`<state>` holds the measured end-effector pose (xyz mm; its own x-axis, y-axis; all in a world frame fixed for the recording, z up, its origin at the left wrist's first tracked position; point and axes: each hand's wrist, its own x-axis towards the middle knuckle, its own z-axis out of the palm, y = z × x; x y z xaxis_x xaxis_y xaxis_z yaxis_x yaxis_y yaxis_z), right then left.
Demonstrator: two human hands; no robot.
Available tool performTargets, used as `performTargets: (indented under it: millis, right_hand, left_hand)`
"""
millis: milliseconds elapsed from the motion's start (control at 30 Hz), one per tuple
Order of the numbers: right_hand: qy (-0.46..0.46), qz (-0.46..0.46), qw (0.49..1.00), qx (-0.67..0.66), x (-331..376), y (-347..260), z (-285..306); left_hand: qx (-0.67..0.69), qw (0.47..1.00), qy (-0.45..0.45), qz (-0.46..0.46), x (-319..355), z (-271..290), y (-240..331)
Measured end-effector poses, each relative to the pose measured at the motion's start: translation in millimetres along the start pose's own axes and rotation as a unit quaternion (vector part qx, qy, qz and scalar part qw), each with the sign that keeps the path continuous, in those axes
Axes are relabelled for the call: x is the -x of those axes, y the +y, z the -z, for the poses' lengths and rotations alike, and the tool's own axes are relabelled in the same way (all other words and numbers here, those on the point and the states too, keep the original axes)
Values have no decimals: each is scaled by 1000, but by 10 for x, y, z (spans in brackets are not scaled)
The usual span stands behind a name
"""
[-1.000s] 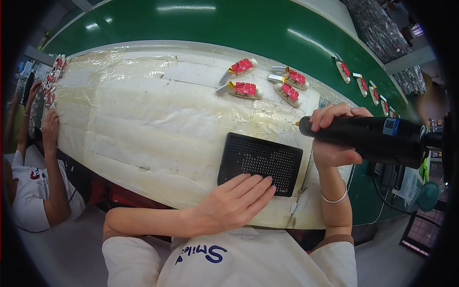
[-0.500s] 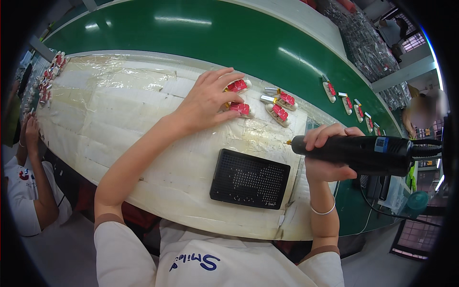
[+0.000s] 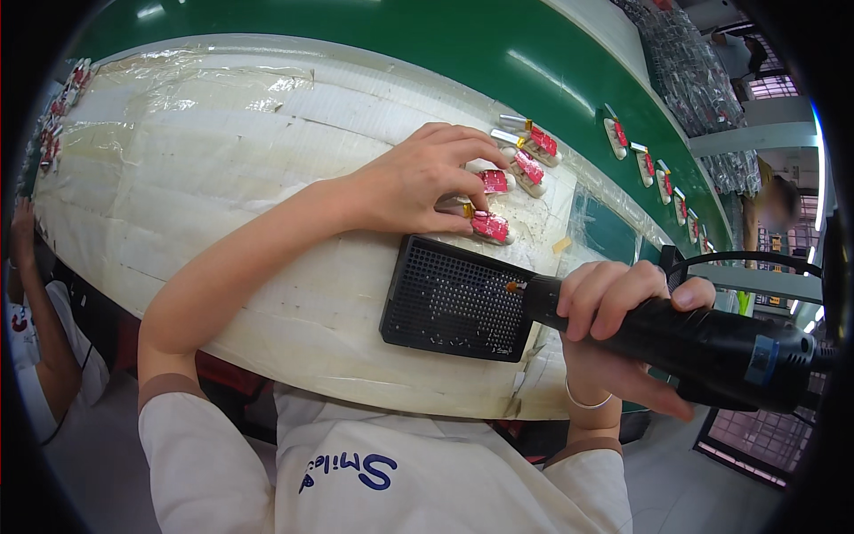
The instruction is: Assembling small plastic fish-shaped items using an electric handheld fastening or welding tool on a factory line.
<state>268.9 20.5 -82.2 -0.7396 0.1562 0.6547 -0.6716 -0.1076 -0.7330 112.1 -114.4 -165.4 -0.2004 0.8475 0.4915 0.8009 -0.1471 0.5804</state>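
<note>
My left hand (image 3: 425, 182) reaches over two small off-white parts with red film. Its thumb and a finger close on the yellow tab of the nearer red-filmed part (image 3: 489, 226), and another finger meets the farther red-filmed part (image 3: 496, 182). My right hand (image 3: 614, 316) is wrapped round a black corded electric screwdriver (image 3: 743, 354). The screwdriver's bit lies over the right side of a black perforated screw tray (image 3: 418, 307), which holds many tiny silvery screws. Whether the bit touches a screw is too small to tell.
Two similar parts (image 3: 528, 169) with silver ends lie just beyond my left fingers. A row of several more (image 3: 644, 165) runs along the green tabletop (image 3: 445, 44) at the right. Other people sit at the far left and stand at the right.
The screwdriver has moved toward me, its bit going from the bare work surface to over the screw tray. My left hand stays at the same two parts. The whole view has shifted slightly.
</note>
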Motion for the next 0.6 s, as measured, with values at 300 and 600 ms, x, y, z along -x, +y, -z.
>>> performTargets:
  millis: [300, 600]
  right_hand:
    - [-17, -23, 996, -87, 84, 76, 71]
    - [-33, -69, 992, -95, 102, 82, 92]
  left_hand:
    - [19, 998, -29, -51, -181, -222, -21]
    - [30, 998, -32, -40, -169, -182, -5]
